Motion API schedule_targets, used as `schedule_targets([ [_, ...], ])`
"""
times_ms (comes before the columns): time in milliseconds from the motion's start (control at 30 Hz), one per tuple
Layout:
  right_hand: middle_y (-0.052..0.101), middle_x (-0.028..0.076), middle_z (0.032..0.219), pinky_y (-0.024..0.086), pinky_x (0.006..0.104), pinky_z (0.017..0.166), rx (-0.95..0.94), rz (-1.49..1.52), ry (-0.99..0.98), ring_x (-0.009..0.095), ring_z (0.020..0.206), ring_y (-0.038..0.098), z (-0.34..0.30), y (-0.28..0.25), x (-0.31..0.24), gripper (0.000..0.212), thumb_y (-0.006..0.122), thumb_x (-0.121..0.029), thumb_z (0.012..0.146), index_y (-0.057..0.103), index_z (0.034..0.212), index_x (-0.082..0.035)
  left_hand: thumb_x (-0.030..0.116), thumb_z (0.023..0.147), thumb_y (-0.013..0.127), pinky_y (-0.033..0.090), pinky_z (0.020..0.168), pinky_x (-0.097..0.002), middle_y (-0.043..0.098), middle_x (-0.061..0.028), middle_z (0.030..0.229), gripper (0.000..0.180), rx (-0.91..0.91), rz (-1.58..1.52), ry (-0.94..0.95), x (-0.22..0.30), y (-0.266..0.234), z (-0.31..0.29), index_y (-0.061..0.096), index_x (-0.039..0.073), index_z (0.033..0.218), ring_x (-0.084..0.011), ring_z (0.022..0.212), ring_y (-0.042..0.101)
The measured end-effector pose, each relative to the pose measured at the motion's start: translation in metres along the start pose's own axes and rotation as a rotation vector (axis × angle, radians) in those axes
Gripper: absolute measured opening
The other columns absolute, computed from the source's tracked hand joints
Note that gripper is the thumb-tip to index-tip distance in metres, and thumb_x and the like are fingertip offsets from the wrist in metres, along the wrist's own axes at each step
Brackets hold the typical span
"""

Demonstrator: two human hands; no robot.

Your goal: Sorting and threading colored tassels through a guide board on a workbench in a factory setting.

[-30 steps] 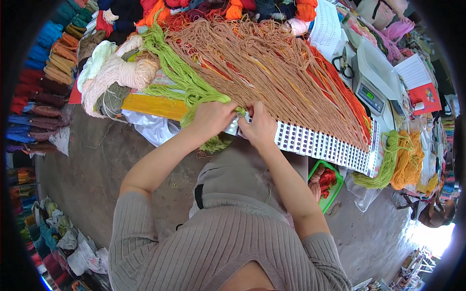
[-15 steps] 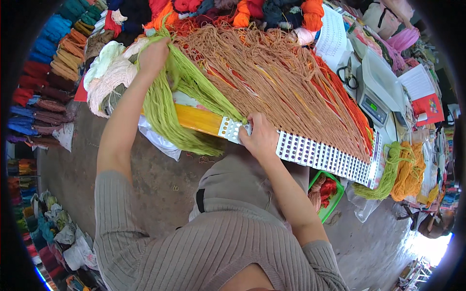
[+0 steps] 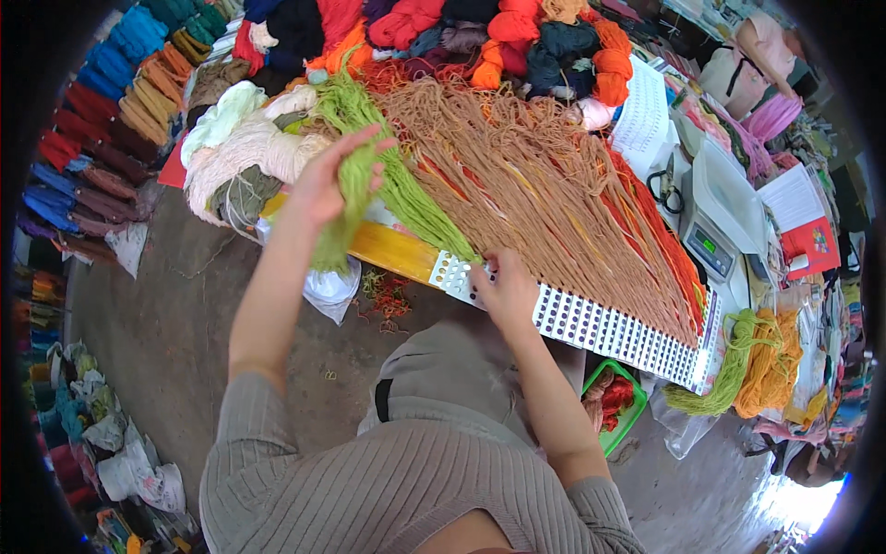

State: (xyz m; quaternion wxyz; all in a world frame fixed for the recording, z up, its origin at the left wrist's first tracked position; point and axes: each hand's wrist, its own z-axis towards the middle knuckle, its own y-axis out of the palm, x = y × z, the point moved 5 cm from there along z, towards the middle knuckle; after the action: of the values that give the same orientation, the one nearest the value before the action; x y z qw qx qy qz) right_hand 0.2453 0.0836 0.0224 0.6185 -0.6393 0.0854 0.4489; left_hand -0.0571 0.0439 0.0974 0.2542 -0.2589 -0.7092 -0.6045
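Observation:
A loose hank of light-green yarn (image 3: pixel 355 189) hangs from my left hand (image 3: pixel 323 189), passing between the thumb and the stretched fingers. More green yarn (image 3: pixel 420 198) runs from the far left down to a long white strip punched with rows of holes (image 3: pixel 609 334). At the strip's left part, my right hand (image 3: pixel 509 294) grips its edge, thumb over the holes, beside the green yarn's near end; its other fingertips are partly hidden. Brown yarn strands (image 3: pixel 544 198) fan out from the strip to the right, with red and orange strands (image 3: pixel 660 245) among and beyond them.
Pale hanks (image 3: pixel 249 157) lie at the left above a yellow bar (image 3: pixel 392 247). A digital scale (image 3: pixel 706 242) and black scissors (image 3: pixel 666 189) sit at right. A green basket (image 3: pixel 628 415) stands below the strip. Another person (image 3: pixel 752 65) is at far right.
My left hand has come down and nearer, drawing the green hank off the lower strands. The green yarn by the strip lies in a narrower band. My right hand stays at the strip.

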Motion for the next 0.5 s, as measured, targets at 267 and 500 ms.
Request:
schedule_targets([
  [267,0.065,0.007,0.087,0.048,0.0284,0.065,-0.059,0.654,0.001,0.013,0.073,0.06,0.007,-0.019,-0.051,0.024,0.066,-0.018,0.089,0.063,0.107,-0.002,0.042,0.102,0.035,0.046,0.095,-0.0646,-0.003,-0.0061,0.161,0.057,-0.522,-0.343,0.144,-0.06,0.1,-0.045,0.034,0.007,0.147,-0.0434,0.145,0.004],
  [500,0.056,0.002,0.084,0.043,0.0232,0.06,-0.286,0.943,0.044,0.007,0.069,0.054,0.001,-0.024,-0.088,0.027,0.063,-0.025,0.094,0.063,0.099,0.002,0.05,0.101,0.031,0.057,0.088,-0.0471,0.001,-0.0031,0.161,0.069,-0.395,0.067,0.206,-0.087,0.115,-0.049,0.021,0.003,0.15,-0.0359,0.145,0.014],
])
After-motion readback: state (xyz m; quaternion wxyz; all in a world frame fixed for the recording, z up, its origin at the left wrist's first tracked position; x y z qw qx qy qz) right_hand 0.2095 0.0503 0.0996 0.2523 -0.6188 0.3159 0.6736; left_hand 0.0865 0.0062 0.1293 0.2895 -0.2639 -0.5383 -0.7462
